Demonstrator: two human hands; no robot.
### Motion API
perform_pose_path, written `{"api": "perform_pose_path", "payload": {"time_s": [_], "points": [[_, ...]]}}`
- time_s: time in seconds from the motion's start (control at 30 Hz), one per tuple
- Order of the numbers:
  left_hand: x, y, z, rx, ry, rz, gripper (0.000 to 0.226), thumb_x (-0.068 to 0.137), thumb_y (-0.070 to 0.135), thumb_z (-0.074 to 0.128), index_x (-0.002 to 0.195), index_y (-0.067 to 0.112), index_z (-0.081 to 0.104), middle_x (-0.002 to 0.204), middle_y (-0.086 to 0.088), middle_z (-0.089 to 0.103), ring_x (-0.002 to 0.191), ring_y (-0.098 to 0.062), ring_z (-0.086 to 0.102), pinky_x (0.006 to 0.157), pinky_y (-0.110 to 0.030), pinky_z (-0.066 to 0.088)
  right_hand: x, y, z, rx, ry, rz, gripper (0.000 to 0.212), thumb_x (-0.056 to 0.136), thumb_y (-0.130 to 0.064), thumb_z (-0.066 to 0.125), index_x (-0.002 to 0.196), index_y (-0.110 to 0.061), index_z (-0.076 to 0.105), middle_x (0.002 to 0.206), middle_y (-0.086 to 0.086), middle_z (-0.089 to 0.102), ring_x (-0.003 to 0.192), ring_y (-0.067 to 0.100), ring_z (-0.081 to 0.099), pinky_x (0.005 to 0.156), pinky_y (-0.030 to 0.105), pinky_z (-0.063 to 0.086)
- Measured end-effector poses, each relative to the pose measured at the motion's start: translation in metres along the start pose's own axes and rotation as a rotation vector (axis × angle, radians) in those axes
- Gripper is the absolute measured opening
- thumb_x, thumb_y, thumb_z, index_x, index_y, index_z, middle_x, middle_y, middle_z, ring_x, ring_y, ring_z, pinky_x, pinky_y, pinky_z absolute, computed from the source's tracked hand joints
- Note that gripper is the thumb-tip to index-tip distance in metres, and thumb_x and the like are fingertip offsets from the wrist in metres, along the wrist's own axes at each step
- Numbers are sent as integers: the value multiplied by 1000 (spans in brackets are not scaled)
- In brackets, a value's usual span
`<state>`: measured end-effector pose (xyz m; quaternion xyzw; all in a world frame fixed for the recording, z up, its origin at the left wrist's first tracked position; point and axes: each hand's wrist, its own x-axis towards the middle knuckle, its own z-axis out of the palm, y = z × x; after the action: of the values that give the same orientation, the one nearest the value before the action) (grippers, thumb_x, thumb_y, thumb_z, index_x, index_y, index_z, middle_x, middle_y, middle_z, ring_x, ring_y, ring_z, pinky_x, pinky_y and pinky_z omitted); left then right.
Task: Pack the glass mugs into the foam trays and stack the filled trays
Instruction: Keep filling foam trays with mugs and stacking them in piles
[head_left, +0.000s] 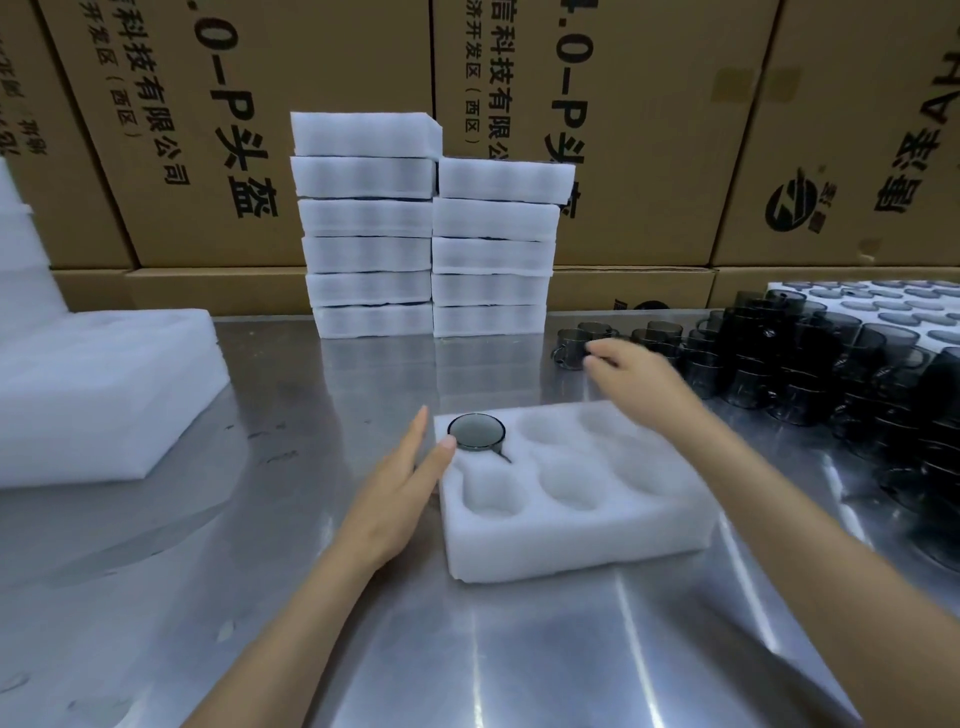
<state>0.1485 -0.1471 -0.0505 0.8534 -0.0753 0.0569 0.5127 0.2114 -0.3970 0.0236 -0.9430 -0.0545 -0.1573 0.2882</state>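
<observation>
A white foam tray (587, 540) with six pockets lies on the steel table in front of me. One dark glass mug (476, 432) sits in its far left pocket; the other pockets are empty. My left hand (402, 483) lies flat against the tray's left side, fingers straight, thumb touching the foam beside the mug. My right hand (631, 371) reaches out over the table toward a loose smoky mug (571, 345), fingers loosely extended and holding nothing. A large cluster of dark mugs (810, 374) stands at the right.
Two stacks of filled foam trays (431, 249) stand at the back centre. Empty foam trays (93, 384) are piled at the left. A foam sheet with more mugs (883, 306) lies at the far right. Cardboard boxes (649, 130) wall off the back.
</observation>
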Motion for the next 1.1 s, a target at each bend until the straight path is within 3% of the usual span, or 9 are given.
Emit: {"api": "perform_pose_path", "payload": {"time_s": [0.1,0.27,0.5,0.6,0.7,0.77,0.9,1.0,1.1], "points": [[-3,5,-2,35,-81,48,71,70,78,39,135,61,17,114,62,26,126,8,31,104,-27,24,28,47,-2,-73,56,196,43,97,-22,40,138,-11,44,141,9,48,122,31,49,97,40,41],[0,0,-2,-45,-97,26,88,65,69,50,145,48,19,134,26,49,127,-2,44,111,-40,30,55,93,14,-272,14,275,41,96,-19,41,135,-7,37,150,8,28,110,40,52,84,43,45],[3,-6,-3,-55,-90,15,79,64,64,50,139,55,26,131,26,51,125,-3,46,109,-41,33,73,100,19,-403,-11,320,46,96,-34,47,135,-11,38,142,12,35,110,39,53,82,43,47],[3,-5,-3,-29,-88,16,65,65,63,48,126,68,25,119,33,53,124,-1,45,108,-39,33,69,96,23,-438,27,314,39,95,-46,47,114,-12,54,125,12,47,96,34,56,73,37,45],[3,-1,-4,-20,-86,11,59,65,63,44,119,74,24,106,49,45,124,4,38,107,-31,30,57,90,22,-424,116,273,32,94,-40,49,79,-16,63,88,6,63,72,25,56,60,27,41],[1,1,-4,-38,-86,4,64,64,63,43,124,71,24,104,52,42,123,5,35,106,-30,28,45,83,19,-407,140,252,31,93,-36,51,74,-17,64,71,2,63,60,19,53,52,23,37],[0,5,-3,-55,-80,-10,67,60,60,39,124,66,24,110,53,36,121,7,27,100,-27,23,13,67,7,-274,257,118,24,95,-33,52,87,-18,70,73,-1,65,63,16,54,48,21,33],[-1,6,-3,-76,-52,-47,78,67,48,39,143,48,21,128,21,35,120,7,19,98,-27,18,-10,47,-6,-52,370,-42,19,96,-30,51,92,-19,66,83,-4,61,77,16,53,58,28,36],[-4,10,-1,-66,-34,-46,82,68,43,37,148,38,18,126,16,29,115,12,12,97,-26,16,-29,22,-13,99,327,-206,16,94,-29,53,85,-20,63,80,-6,58,76,14,51,64,35,41]]}}
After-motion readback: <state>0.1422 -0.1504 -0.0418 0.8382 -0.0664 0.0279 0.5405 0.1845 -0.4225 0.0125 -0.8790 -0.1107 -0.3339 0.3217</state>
